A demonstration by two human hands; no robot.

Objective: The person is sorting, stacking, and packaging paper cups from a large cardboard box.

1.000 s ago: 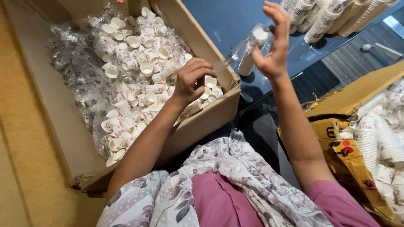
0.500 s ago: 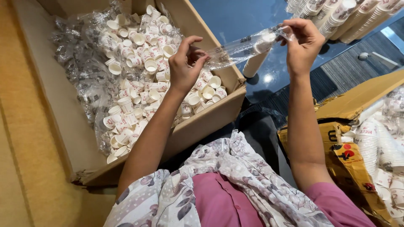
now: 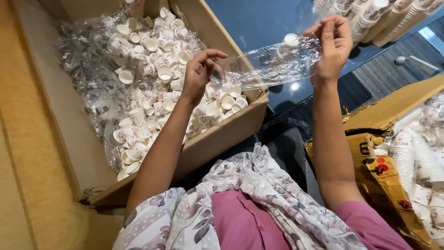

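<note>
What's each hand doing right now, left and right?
Left hand: closed, fingers pinching one end of a clear plastic sleeve above the cardboard box.
Right hand: closed, pinching the sleeve's other end; one small paper cup shows inside.

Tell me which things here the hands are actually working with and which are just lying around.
In hand:
left hand
right hand
clear plastic sleeve, stretched between both hands
small paper cup inside the sleeve
cardboard box of loose small cups

Lying about:
stacked cups on the dark table
torn carton at right
</note>
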